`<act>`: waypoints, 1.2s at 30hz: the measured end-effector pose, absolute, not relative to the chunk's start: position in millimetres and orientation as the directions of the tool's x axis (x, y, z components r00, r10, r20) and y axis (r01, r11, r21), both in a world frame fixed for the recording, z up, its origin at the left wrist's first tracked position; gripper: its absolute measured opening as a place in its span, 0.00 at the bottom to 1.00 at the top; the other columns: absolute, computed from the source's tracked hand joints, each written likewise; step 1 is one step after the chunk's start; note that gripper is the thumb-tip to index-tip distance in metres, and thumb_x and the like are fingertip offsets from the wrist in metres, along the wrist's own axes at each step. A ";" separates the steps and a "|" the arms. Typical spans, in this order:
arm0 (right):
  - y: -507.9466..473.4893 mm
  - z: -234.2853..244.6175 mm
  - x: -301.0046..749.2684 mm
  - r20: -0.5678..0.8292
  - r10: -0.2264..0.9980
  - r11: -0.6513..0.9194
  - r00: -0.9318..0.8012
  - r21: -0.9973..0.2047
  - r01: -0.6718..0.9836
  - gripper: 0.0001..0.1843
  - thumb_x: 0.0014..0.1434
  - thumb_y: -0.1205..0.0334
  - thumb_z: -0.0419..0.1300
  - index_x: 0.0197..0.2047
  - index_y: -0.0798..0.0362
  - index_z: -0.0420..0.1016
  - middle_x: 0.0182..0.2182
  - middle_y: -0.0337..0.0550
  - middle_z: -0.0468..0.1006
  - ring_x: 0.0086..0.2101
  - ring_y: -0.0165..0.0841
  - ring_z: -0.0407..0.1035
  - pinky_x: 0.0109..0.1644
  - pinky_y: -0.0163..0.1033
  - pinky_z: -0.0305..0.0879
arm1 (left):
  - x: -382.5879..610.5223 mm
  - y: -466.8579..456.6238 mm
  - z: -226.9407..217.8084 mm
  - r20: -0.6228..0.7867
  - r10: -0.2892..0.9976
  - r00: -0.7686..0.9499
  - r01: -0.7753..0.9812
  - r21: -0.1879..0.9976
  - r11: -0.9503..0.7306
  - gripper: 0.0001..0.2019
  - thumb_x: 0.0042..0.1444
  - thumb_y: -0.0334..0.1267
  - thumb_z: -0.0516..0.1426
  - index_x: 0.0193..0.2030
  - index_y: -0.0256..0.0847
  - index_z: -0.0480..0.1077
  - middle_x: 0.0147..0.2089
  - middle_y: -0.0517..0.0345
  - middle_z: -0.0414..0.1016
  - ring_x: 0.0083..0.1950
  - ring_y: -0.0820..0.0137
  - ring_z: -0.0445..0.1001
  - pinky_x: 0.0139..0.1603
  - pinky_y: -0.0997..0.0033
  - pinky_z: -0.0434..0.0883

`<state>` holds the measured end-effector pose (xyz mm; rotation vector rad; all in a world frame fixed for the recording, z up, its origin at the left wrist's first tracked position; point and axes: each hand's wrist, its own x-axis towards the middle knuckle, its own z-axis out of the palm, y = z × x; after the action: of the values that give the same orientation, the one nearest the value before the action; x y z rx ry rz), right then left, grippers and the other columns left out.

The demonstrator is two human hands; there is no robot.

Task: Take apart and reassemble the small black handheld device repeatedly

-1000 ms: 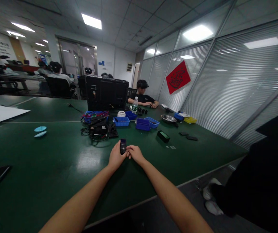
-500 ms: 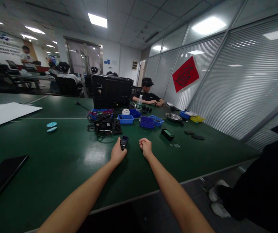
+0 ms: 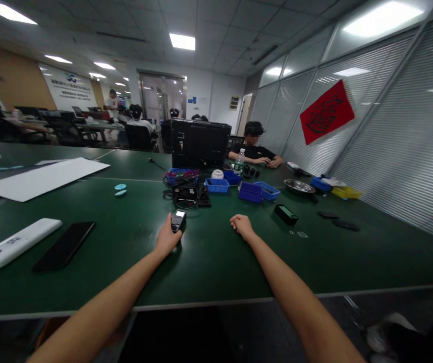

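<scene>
Well, the left hand (image 3: 166, 239) is closed round the lower end of a small black handheld device (image 3: 177, 220), fingers underneath and thumb along its near side. Its lit screen faces up, and its far end rests on or just above the dark green table (image 3: 216, 267); I cannot tell which. The right hand (image 3: 242, 225) lies near, apart from the device, curled into a loose fist on the tabletop and holding nothing.

The device looks light, rigid and smooth-cased, probably hard plastic, so it should sit easily in one hand. The narrow sides below the screen look like the sound place to grip, with fingers kept off the glass, which I judge the fragile part.

Just beyond the hands sits a tangle of black cables (image 3: 186, 194), then open blue plastic trays (image 3: 217, 186) and a tall black case (image 3: 200, 143). To the right lies a flat black box with a greenish top (image 3: 285, 214). To the left are a black slab phone (image 3: 64, 245) and a long white bar-shaped unit (image 3: 15, 242). A co-worker in a dark shirt (image 3: 255, 151) sits at the far side.
</scene>
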<state>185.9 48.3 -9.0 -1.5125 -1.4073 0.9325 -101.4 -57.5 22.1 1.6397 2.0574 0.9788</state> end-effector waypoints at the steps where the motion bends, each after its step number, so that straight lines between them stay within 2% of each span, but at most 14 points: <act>1: 48.1 -10.2 186.3 0.045 0.994 0.006 0.098 -0.930 0.367 0.10 0.41 0.69 0.47 0.23 0.57 0.69 0.13 0.34 0.66 0.13 0.23 0.56 0.18 0.28 0.50 | -112.6 -58.8 23.2 0.153 0.940 -0.303 0.720 0.683 0.121 0.39 0.45 0.37 0.54 0.64 0.31 0.44 0.59 0.42 0.61 0.56 0.60 0.64 0.54 0.66 0.62; 6: 41.5 -13.3 188.0 0.196 0.970 0.123 0.143 -0.906 0.406 0.12 0.41 0.67 0.46 0.25 0.56 0.70 0.17 0.37 0.70 0.16 0.25 0.61 0.21 0.30 0.55 | -167.1 -60.6 29.9 0.152 0.891 -0.428 0.706 0.671 0.225 0.39 0.45 0.38 0.54 0.64 0.32 0.44 0.60 0.43 0.60 0.57 0.58 0.63 0.56 0.65 0.61; 10: 36.9 -9.2 187.4 0.205 0.971 0.134 0.126 -0.896 0.423 0.12 0.41 0.67 0.46 0.25 0.56 0.70 0.19 0.37 0.70 0.17 0.26 0.62 0.22 0.31 0.57 | -204.7 -57.5 36.0 0.141 0.842 -0.520 0.685 0.659 0.312 0.39 0.45 0.39 0.54 0.64 0.30 0.43 0.60 0.41 0.59 0.58 0.56 0.62 0.55 0.62 0.61; 14: 34.6 -5.5 186.8 0.205 0.972 0.135 0.115 -0.890 0.436 0.12 0.42 0.68 0.46 0.25 0.56 0.70 0.19 0.38 0.71 0.17 0.26 0.62 0.23 0.31 0.58 | -236.8 -53.5 40.6 0.194 0.778 -0.598 0.670 0.653 0.352 0.39 0.45 0.40 0.55 0.63 0.30 0.46 0.60 0.40 0.59 0.59 0.54 0.60 0.56 0.59 0.61; 20: 34.0 -4.6 187.3 0.209 0.972 0.139 0.107 -0.881 0.453 0.12 0.42 0.68 0.46 0.26 0.55 0.71 0.20 0.38 0.71 0.18 0.26 0.63 0.23 0.31 0.58 | -268.8 -48.9 44.9 0.220 0.633 -0.742 0.583 0.678 0.448 0.38 0.45 0.42 0.55 0.62 0.31 0.47 0.57 0.40 0.62 0.57 0.53 0.63 0.54 0.57 0.62; 26: 36.8 -7.6 187.0 0.215 0.970 0.150 0.109 -0.892 0.427 0.12 0.41 0.68 0.46 0.25 0.56 0.70 0.20 0.39 0.70 0.17 0.25 0.61 0.22 0.31 0.57 | -275.2 -40.3 45.6 0.287 0.451 -0.845 0.503 0.714 0.486 0.40 0.43 0.52 0.56 0.59 0.30 0.50 0.56 0.39 0.64 0.55 0.51 0.63 0.52 0.57 0.63; 29: 37.6 -9.0 187.4 0.213 0.971 0.149 0.105 -0.892 0.427 0.12 0.40 0.68 0.46 0.25 0.56 0.70 0.20 0.39 0.71 0.17 0.26 0.62 0.21 0.31 0.56 | -275.0 -37.0 45.6 0.281 0.432 -0.857 0.488 0.711 0.506 0.40 0.43 0.52 0.56 0.59 0.29 0.50 0.55 0.39 0.64 0.55 0.51 0.63 0.52 0.56 0.62; 36: 37.9 -9.4 188.4 0.213 0.972 0.154 0.095 -0.892 0.424 0.12 0.41 0.67 0.46 0.26 0.56 0.70 0.20 0.39 0.71 0.17 0.26 0.62 0.22 0.32 0.57 | -277.1 -34.8 43.3 0.254 0.490 -0.834 0.515 0.675 0.528 0.31 0.47 0.49 0.53 0.56 0.32 0.59 0.52 0.39 0.67 0.53 0.53 0.65 0.51 0.57 0.62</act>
<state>188.4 37.9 -9.4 -1.4227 -1.4849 0.7313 -277.1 -34.8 43.3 0.9131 2.7743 1.2434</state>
